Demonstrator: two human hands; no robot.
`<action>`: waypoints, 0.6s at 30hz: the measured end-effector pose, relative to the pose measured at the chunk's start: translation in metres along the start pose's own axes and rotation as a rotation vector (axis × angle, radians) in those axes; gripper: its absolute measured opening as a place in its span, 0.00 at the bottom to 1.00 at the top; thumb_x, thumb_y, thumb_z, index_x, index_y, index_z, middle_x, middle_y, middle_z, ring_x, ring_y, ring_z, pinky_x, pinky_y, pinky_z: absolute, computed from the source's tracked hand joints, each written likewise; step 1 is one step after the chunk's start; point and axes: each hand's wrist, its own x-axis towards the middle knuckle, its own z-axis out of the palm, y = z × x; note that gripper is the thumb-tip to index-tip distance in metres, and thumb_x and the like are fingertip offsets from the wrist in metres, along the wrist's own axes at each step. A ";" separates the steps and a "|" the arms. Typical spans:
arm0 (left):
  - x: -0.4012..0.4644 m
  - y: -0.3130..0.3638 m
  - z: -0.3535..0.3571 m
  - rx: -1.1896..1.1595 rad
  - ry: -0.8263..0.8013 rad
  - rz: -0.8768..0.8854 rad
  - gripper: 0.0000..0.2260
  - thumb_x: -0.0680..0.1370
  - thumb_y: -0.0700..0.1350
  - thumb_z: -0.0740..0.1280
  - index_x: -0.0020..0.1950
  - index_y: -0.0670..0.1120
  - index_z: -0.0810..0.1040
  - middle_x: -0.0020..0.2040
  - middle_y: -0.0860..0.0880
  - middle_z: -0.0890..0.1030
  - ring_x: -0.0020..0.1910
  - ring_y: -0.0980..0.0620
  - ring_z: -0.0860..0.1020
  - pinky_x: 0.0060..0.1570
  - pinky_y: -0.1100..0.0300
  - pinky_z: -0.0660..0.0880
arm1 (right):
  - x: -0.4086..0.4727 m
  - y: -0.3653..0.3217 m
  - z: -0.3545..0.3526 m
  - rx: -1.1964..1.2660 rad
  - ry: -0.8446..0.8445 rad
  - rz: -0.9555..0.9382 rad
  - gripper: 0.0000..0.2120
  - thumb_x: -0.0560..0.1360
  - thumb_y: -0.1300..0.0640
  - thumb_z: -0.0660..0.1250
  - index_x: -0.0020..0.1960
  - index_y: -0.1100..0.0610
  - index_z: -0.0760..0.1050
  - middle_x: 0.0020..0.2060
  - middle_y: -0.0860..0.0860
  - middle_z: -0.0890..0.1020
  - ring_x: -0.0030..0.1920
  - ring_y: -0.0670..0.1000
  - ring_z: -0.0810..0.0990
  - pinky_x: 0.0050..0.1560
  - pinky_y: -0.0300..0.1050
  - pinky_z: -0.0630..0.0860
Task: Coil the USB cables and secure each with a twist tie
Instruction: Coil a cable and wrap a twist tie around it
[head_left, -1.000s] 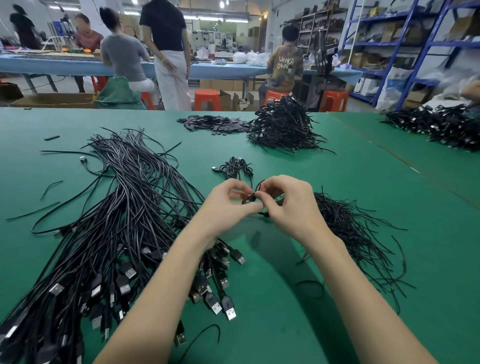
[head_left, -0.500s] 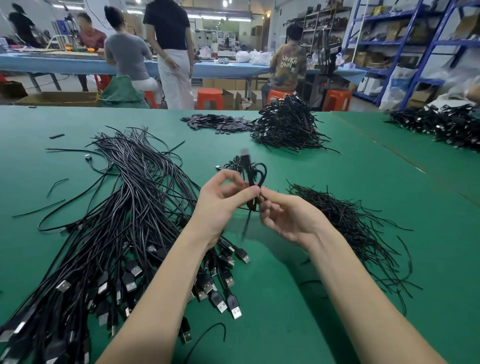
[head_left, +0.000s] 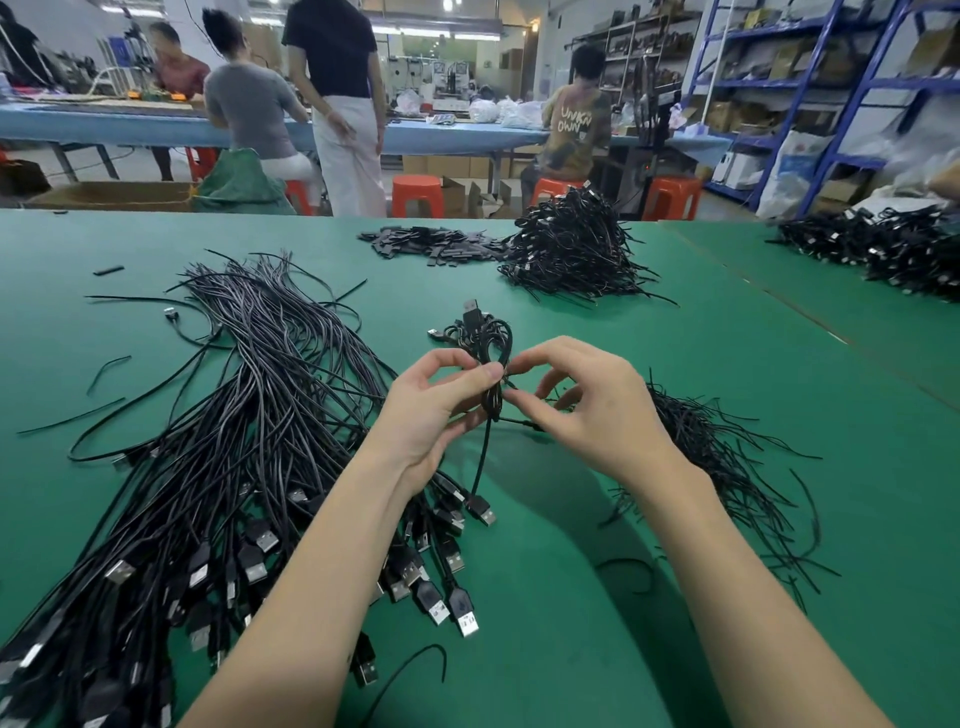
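Black, thin and limp, the coiled cable (head_left: 492, 364) hung above the green table (head_left: 675, 374), at twelve o'clock from the person. Left hand (head_left: 434, 410) pinched its bunched waist, the sensible hold; right hand (head_left: 592, 410) pinched the springy twist tie (head_left: 519, 422) there.

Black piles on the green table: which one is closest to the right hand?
The loose twist ties beside the right hand. The long cables lie left; the bundled heap is farther back.
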 end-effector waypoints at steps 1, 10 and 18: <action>0.000 -0.001 0.000 0.002 -0.012 0.005 0.15 0.65 0.43 0.78 0.46 0.48 0.75 0.39 0.49 0.84 0.34 0.56 0.81 0.34 0.65 0.77 | 0.000 0.000 0.001 -0.006 0.025 0.004 0.06 0.75 0.47 0.73 0.51 0.47 0.82 0.46 0.39 0.83 0.40 0.44 0.82 0.41 0.48 0.80; -0.001 0.000 0.003 0.057 -0.071 0.113 0.14 0.66 0.43 0.77 0.45 0.47 0.75 0.42 0.45 0.85 0.38 0.54 0.82 0.37 0.64 0.77 | 0.007 -0.014 0.001 1.362 -0.266 1.062 0.06 0.68 0.58 0.75 0.34 0.58 0.82 0.30 0.49 0.79 0.25 0.41 0.75 0.23 0.30 0.72; 0.001 0.003 -0.007 0.027 -0.005 0.037 0.15 0.64 0.45 0.78 0.46 0.48 0.76 0.36 0.51 0.83 0.33 0.57 0.80 0.33 0.65 0.76 | 0.001 0.002 0.001 0.176 -0.043 0.146 0.08 0.74 0.54 0.77 0.52 0.47 0.83 0.43 0.41 0.85 0.33 0.43 0.81 0.38 0.31 0.71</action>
